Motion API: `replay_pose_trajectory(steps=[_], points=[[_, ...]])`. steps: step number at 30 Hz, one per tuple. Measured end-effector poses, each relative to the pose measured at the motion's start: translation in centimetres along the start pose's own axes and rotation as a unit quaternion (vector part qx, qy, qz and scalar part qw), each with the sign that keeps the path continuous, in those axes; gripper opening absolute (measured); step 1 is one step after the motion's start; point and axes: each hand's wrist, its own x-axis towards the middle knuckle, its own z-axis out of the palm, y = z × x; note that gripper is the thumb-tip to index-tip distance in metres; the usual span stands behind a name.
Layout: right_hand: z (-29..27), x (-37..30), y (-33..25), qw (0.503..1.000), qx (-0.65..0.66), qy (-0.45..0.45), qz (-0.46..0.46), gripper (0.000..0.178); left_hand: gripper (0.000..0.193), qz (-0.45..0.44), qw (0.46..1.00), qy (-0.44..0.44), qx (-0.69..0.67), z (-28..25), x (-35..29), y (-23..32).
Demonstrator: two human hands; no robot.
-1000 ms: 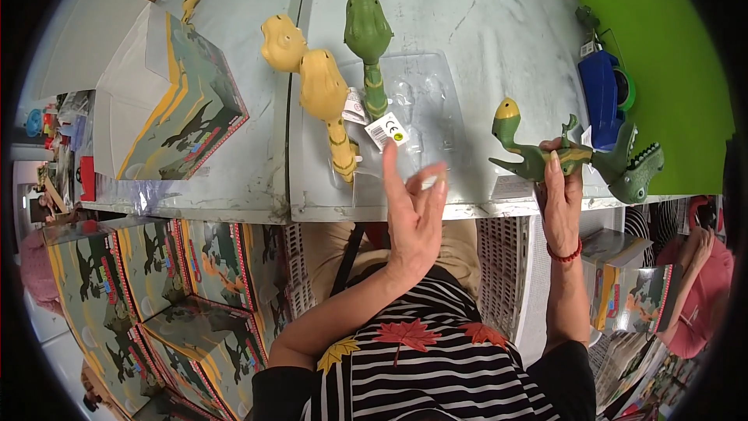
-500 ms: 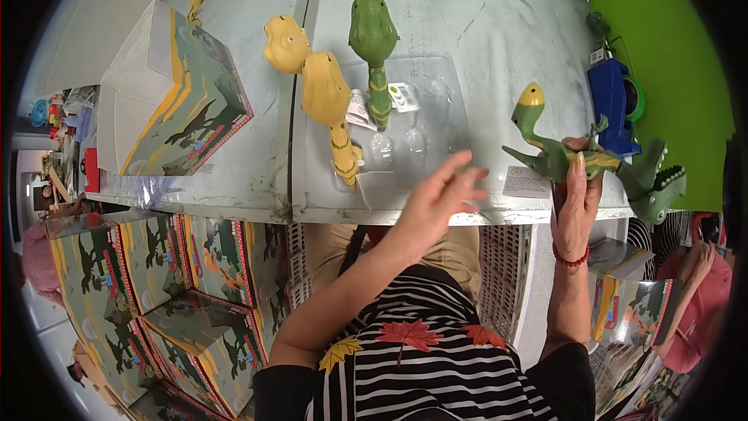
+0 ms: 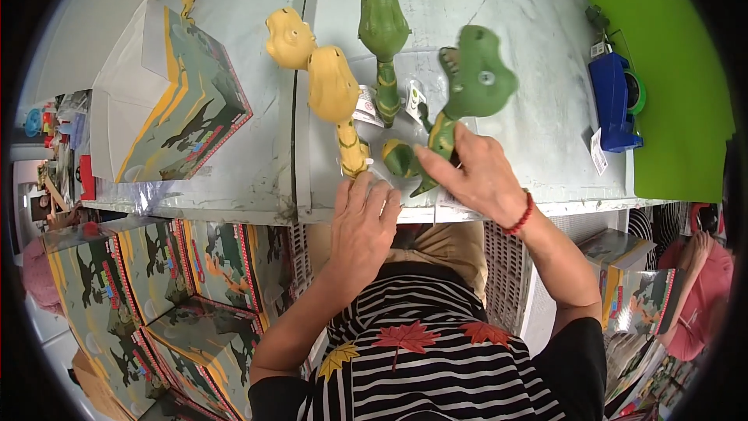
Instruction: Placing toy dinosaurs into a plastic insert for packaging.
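Observation:
My right hand (image 3: 483,175) is closed around the body of a green toy dinosaur (image 3: 477,74), over the right part of a clear plastic tray (image 3: 422,62). The dinosaur's large head with its toothed mouth points away from me. A smaller yellow-and-green head (image 3: 400,157) shows beside my right thumb; whether it belongs to the same toy I cannot tell. My left hand (image 3: 362,222) rests with fingers stretched at the tray's near edge, just below a yellow toy dinosaur (image 3: 333,86). Another green dinosaur (image 3: 383,23) and a second yellow one (image 3: 288,37) lie beyond.
An opened printed box (image 3: 187,101) lies at the left of the table. A blue tape dispenser (image 3: 612,101) stands at the right, with a white tag (image 3: 598,152) beside it. Printed boxes (image 3: 164,265) are stacked below the table's left edge. Another person (image 3: 697,288) is at far right.
My right hand has brought the green dinosaur leftward from the table's right side to the tray, turning its large head away from me. My left hand has moved left and down to the tray's near edge.

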Motion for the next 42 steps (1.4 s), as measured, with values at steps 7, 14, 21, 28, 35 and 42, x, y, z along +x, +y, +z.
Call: replay_pose_trajectory(steps=[7,14,21,28,35,42], points=[[3.8,1.3,-0.2,0.997,-0.059,0.038,0.036,0.047,0.026,0.032,0.999,0.014,-0.038,0.9,-1.2,-1.2],[4.6,2.0,-0.9,0.987,-0.142,0.069,0.026,0.036,0.025,0.070,0.994,0.043,-0.078,1.0,-1.2,-2.4],[4.4,2.9,-1.2,0.981,-0.178,0.065,0.044,0.038,0.078,-0.101,0.937,0.226,-0.248,0.4,-2.7,-6.2],[4.8,2.3,-1.8,0.974,-0.213,0.064,0.047,0.041,0.098,-0.014,0.986,-0.039,-0.163,4.5,-0.8,-9.1],[6.1,1.3,-1.6,0.975,-0.183,0.105,0.069,0.033,0.087,-0.027,0.987,-0.045,-0.150,5.6,-0.7,-8.6],[7.3,2.6,-1.2,0.967,-0.207,0.136,0.066,0.033,0.086,-0.025,0.987,-0.051,-0.153,5.2,-0.1,-8.9]])
